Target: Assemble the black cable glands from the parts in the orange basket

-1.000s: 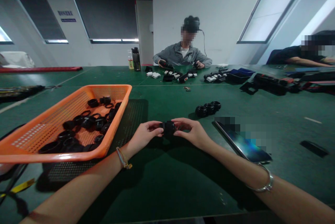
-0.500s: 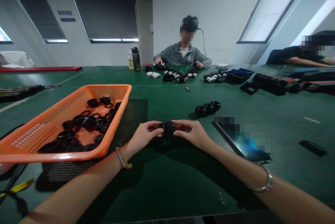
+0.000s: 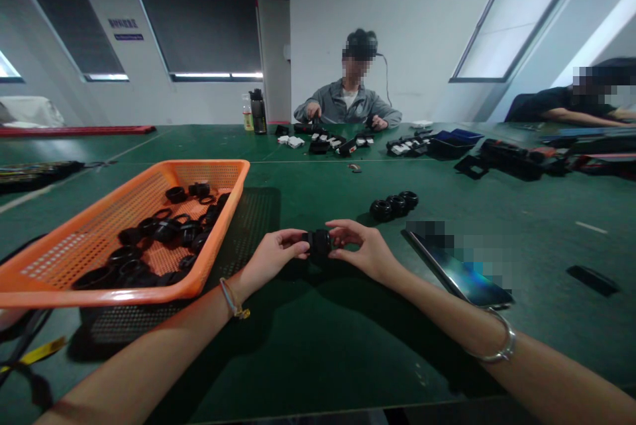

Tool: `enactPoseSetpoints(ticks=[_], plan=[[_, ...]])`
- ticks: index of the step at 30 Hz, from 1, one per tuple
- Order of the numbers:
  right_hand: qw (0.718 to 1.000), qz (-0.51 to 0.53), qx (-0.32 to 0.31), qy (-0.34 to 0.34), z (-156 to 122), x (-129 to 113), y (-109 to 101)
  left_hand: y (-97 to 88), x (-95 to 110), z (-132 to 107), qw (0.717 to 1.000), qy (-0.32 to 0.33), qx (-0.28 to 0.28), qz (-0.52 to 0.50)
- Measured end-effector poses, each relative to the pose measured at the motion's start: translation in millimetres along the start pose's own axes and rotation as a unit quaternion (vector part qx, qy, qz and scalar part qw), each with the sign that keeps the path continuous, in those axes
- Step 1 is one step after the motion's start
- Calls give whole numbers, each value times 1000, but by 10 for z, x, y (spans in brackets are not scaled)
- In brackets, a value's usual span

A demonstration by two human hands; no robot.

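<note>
Pinching from both sides, your left hand (image 3: 275,254) and right hand (image 3: 362,249) are both clamped on one small black part (image 3: 320,243), held just above the table (image 3: 318,345) at the centre of the frame. Fingertips of each hand meet its ends, so its shape is mostly hidden. It looks like a short round piece, perhaps two rings pressed together, though that is too small to tell.

It looks like hard plastic, so judge it light and stiff. It should not bend or crush under a finger grip, but a smooth round rim can roll or twist out. The outer rim at each end, where your fingers now sit, seems the best hold.

Just beyond your right hand, slightly up and right, three similar black pieces (image 3: 395,204) lie in a row, touching one another. A phone (image 3: 460,274) lies near your right wrist, right of centre. At the left an orange basket (image 3: 218,167) holds a loose heap of black rings (image 3: 163,233) and rests on a dark perforated mat (image 3: 253,213).

At the top centre a co-worker (image 3: 348,104) sits at the far edge with small parts of their own, well apart from yours.
</note>
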State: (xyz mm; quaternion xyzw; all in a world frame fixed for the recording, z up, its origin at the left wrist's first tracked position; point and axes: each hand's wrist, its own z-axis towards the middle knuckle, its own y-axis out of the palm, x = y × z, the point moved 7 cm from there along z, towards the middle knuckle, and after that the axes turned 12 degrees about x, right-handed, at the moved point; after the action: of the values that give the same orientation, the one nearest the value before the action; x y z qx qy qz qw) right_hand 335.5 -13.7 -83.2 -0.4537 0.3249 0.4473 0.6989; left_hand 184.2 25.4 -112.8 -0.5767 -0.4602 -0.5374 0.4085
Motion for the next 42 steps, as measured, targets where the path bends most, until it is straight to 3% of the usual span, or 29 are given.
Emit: enactPoseSetpoints(ticks=[26,32,42], plan=[[998,-14,-30,52,2,61,42,2,1,4,999,42,-18,28],[999,-35,-18,-5,-2,-6,21,-17,-24,22,1000,24,0,16],[1000,-5,-11,14,-26,-13,46,-6,-44,22,1000,-12,0,-14]])
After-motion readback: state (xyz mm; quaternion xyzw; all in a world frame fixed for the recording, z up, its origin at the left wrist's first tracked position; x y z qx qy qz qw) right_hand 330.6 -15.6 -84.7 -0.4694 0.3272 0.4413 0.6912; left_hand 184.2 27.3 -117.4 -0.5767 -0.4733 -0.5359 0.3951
